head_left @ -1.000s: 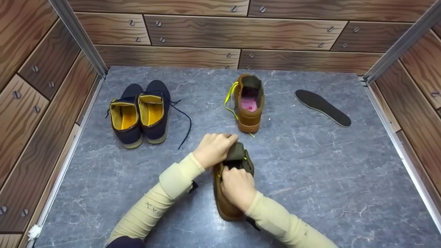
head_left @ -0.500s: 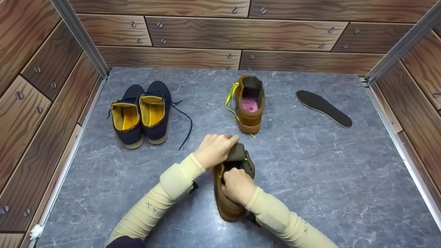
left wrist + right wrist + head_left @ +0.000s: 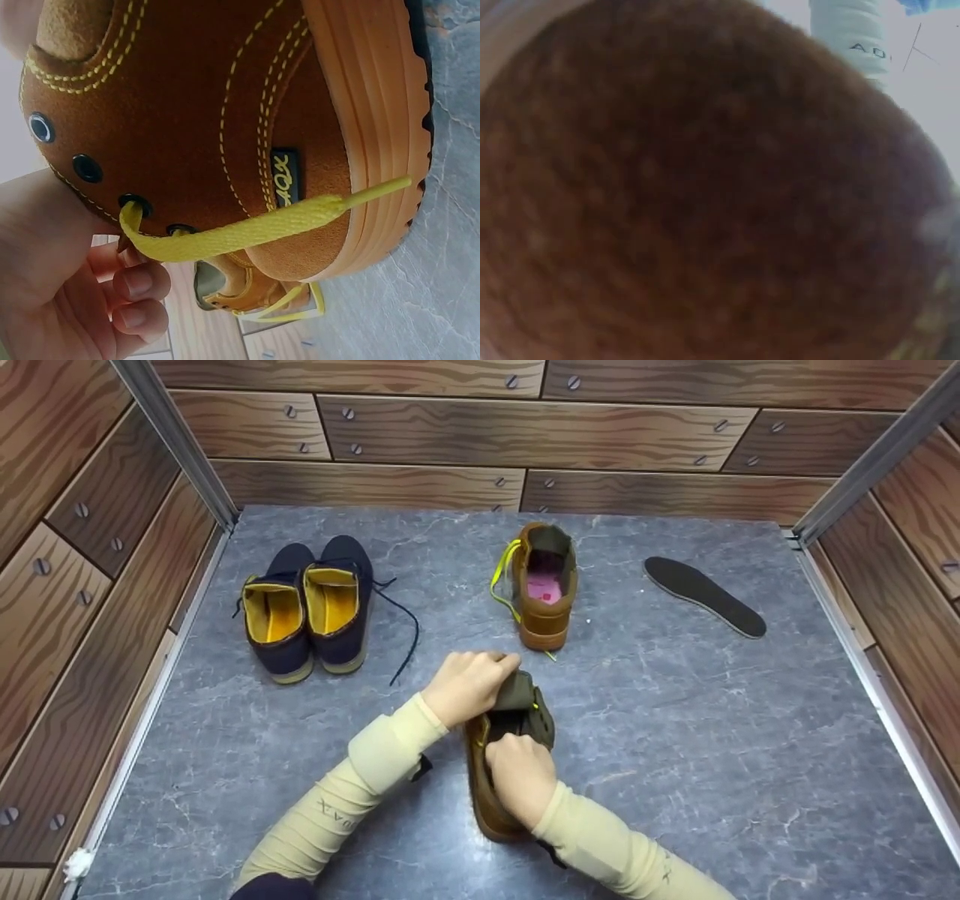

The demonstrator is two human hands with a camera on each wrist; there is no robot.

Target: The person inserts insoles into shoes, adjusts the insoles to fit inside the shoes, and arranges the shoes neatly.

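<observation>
My left hand [image 3: 469,690] grips the brown suede lace-up shoe [image 3: 180,127], probably steadying it; I can't tell what my right hand [image 3: 523,776] holds.

The shoes number four: two navy, an outer navy shoe [image 3: 282,657] and an inner navy shoe [image 3: 335,646], and two brown, a gripped brown shoe [image 3: 180,150] and a farther brown shoe [image 3: 545,619]. Insoles number two, one loose black insole [image 3: 705,596] and one pink insole [image 3: 543,588] inside the farther brown shoe. There is one left hand [image 3: 469,688] and one right hand [image 3: 523,778], with two pale sleeves [image 3: 322,802], two metal posts [image 3: 180,442], three wood-patterned walls [image 3: 525,431] and, in the left wrist view, four visible eyelets [image 3: 88,168].
</observation>
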